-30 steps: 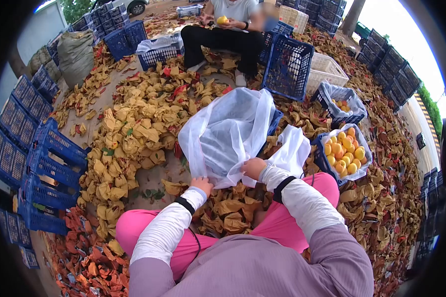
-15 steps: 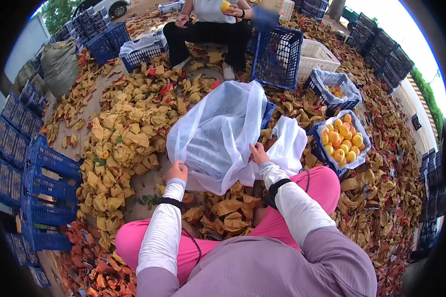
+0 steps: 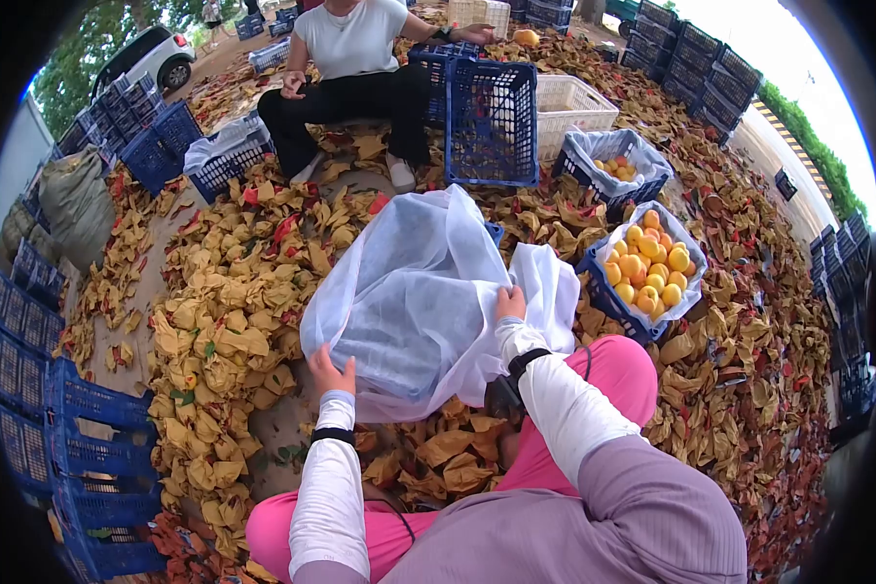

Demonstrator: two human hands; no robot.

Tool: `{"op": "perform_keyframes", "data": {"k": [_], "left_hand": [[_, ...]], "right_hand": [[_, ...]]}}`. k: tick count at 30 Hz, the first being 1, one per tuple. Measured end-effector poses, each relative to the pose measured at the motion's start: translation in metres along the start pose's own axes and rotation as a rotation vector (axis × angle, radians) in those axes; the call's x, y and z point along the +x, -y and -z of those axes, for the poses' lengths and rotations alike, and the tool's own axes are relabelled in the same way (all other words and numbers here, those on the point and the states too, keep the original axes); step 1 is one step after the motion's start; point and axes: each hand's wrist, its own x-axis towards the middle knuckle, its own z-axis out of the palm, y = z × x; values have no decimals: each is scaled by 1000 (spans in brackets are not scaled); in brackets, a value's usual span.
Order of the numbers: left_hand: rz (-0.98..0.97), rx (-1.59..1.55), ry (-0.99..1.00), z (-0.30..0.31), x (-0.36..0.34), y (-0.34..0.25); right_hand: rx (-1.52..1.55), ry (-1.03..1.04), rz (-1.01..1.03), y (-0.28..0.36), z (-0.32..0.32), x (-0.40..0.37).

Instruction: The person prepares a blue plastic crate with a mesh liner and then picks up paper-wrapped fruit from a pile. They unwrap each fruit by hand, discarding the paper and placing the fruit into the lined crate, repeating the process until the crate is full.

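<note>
White translucent cloth (image 3: 409, 292) drapes over a blue crate, of which only a small corner (image 3: 494, 234) shows uncovered behind it. At the cloth's near left edge, my left hand (image 3: 331, 372) pinches the fabric. My right hand (image 3: 509, 303) has its fingers closed on the cloth at the right side, where a bunched part (image 3: 545, 282) lies beside it. The fabric hides most of the crate.
A cloth-lined crate of yellow-orange fruit (image 3: 649, 268) stands at the right, another lined crate (image 3: 615, 167) behind it. Tan paper wrappers (image 3: 214, 341) cover the ground. A seated person (image 3: 346, 49) faces me beside an upright blue crate (image 3: 492, 122). Blue crates (image 3: 102, 467) stand left.
The view has shifted. The cloth's near edge reaches lower over the crate and covers more of its right side. The other person's arm is now stretched out to the side, with a fruit near the hand.
</note>
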Motion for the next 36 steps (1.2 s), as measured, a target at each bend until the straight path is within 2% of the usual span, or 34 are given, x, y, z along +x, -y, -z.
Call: {"op": "perform_keyframes", "data": {"k": [1, 2, 5, 6, 7, 12, 13, 15, 17, 20, 21, 23, 25, 27, 29, 30, 31, 33, 35, 36], "left_hand": [[97, 19, 20, 0, 1, 1], [17, 64, -37, -3, 3, 6], [135, 72, 75, 4, 24, 14], [94, 7, -92, -4, 31, 26], [101, 9, -83, -2, 37, 33], [392, -324, -368, -2, 82, 84], [516, -344, -267, 3, 91, 100], [595, -486, -326, 2, 97, 112], [680, -549, -224, -11, 91, 146], [768, -531, -53, -46, 61, 171], [782, -520, 6, -60, 47, 175], [792, -501, 90, -82, 26, 176], [789, -470, 143, -97, 13, 175], [783, -441, 157, -107, 10, 175], [778, -417, 156, -112, 11, 176], [775, -407, 154, -113, 14, 177], [774, -398, 154, -113, 15, 177], [783, -375, 146, -115, 14, 179], [787, -328, 142, -118, 12, 178], [792, -300, 135, -120, 9, 177]], "right_hand": [[-47, -24, -27, -7, 3, 6], [-63, -14, -42, -16, 6, 8], [11, -66, -78, -23, 8, 16], [-25, -45, -85, -27, 7, 17], [-62, -24, -92, -32, 5, 17], [13, 37, -141, -48, -7, 28], [69, -34, -165, -33, -2, 32], [110, -114, -197, -23, 1, 47], [147, -311, -57, -24, 2, 72], [-42, -262, -142, -52, 0, 102], [-50, -262, -138, -41, -1, 107], [112, -483, -120, 6, 4, 112], [-64, -253, 365, 47, -1, 116], [-231, 141, 834, 111, -9, 99], [-549, 470, 762, 109, -30, 117], [-620, 503, 512, 87, -44, 139], [-798, 790, 500, 90, -39, 159], [-915, 594, -88, 98, -43, 169], [-1043, 586, -47, 61, -47, 199], [-979, 430, 146, 80, -46, 188]]}}
